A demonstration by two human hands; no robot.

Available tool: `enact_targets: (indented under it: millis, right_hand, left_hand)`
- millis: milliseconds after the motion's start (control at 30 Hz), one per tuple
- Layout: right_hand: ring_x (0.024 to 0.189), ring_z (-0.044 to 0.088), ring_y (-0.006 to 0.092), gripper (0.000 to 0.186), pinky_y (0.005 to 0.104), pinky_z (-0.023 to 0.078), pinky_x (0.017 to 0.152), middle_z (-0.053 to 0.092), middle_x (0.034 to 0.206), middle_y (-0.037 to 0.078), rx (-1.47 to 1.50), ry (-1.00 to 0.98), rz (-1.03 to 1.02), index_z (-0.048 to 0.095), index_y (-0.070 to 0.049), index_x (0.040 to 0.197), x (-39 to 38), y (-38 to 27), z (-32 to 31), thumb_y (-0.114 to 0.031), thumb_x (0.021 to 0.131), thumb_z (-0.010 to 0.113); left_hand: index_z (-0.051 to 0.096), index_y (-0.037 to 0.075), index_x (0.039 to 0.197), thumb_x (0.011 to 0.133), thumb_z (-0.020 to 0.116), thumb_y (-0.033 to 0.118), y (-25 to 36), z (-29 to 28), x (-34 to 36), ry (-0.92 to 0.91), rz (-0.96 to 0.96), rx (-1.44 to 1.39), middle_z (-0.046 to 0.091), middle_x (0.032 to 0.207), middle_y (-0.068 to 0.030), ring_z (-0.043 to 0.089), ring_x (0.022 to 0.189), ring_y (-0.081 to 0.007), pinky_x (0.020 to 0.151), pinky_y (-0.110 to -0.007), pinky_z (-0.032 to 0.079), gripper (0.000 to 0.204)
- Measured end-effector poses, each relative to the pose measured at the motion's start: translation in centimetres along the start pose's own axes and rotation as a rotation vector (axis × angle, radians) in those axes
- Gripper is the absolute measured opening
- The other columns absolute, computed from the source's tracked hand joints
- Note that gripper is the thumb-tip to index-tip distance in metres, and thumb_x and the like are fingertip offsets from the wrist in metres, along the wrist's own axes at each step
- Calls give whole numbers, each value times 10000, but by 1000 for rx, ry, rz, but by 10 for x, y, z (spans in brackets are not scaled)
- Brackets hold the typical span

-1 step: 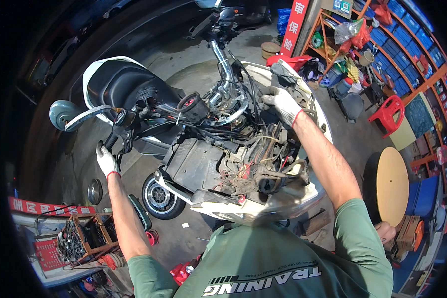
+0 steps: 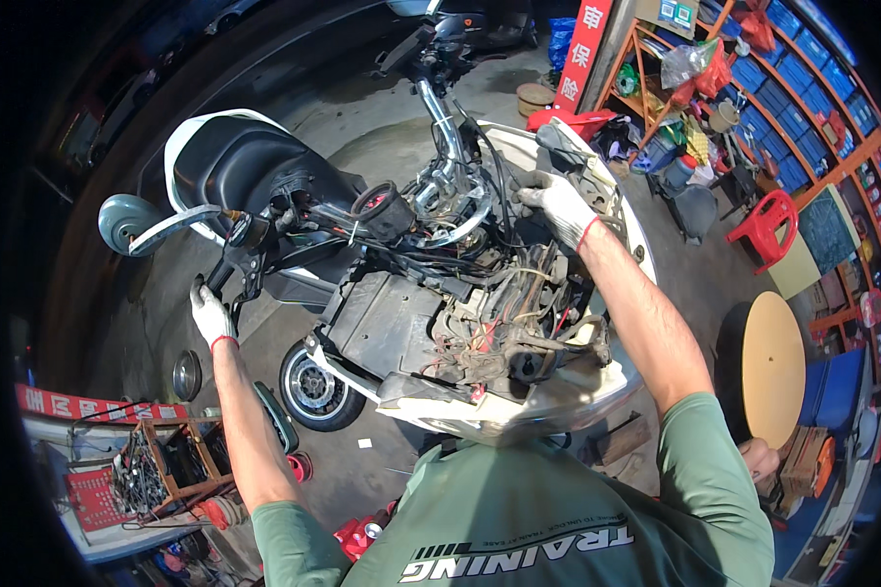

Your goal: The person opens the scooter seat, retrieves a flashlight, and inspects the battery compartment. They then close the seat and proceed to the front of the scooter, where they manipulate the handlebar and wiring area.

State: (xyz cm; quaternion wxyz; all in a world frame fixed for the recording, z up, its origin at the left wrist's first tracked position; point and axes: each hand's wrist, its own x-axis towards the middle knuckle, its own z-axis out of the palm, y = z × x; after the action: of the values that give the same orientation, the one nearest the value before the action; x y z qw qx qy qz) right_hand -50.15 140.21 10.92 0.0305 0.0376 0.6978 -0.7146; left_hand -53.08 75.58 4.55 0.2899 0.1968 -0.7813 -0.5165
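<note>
Grey floor point(image 2: 255, 342) is spreading beneath a white-and-black scooter point(image 2: 406, 266), which is standing right before the person, its wiring showing. Both hands are wearing white gloves with red cuffs. At the scooter's left-hand side in the view, the left hand point(image 2: 210, 313) is reaching to the black handle point(image 2: 221, 278) of the handlebar; whether its fingers are closing fully round it, I cannot tell. Across the scooter, the right hand point(image 2: 561, 207) is bending its fingers near black cables point(image 2: 500, 191), beside the white body panel point(image 2: 632, 220); I cannot tell whether it is grasping anything.

Between the hands, a black round part with a red inside point(image 2: 380, 209) is sitting near a chrome tube point(image 2: 438, 117). Closer to the person, a grey cover point(image 2: 387, 318) is lying beside tangled wires point(image 2: 489, 338). A round mirror point(image 2: 124, 225) is sticking out beyond the left hand, and the black seat point(image 2: 264, 176) is stretching away behind the handlebar. Below the grey cover, a wheel point(image 2: 315, 389) is showing. Farther right, a red stool point(image 2: 764, 232) and a round tan board point(image 2: 773, 367) are standing before shelves holding blue bins point(image 2: 798, 127).
</note>
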Motion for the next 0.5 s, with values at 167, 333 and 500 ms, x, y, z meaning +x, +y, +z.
enact_targets:
  millis: [167,333,500]
  right_hand:
    - [799,613,133,224,266,501,702,664,936,74,-104,12,15,632,39,1134,1,4,-2,-15,920,594]
    - [732,604,124,180,254,493,666,654,880,57,-110,83,21,637,27,1098,-2,1,2,-35,933,601]
    - [666,597,122,106,253,486,612,651,828,43,141,178,84,634,-17,1034,0,-2,0,-53,940,601]
  left_hand:
    - [561,123,1363,1033,455,225,6,3,-4,10,31,62,644,1073,-56,568,863,-128,678,-291,468,362]
    - [568,140,1358,1031,455,224,20,5,-15,8,-39,49,635,1034,-47,552,826,-118,647,-292,460,356]
    - [570,154,1359,1031,460,231,9,1,-5,18,28,30,646,1049,-43,559,836,-120,659,-300,467,355]
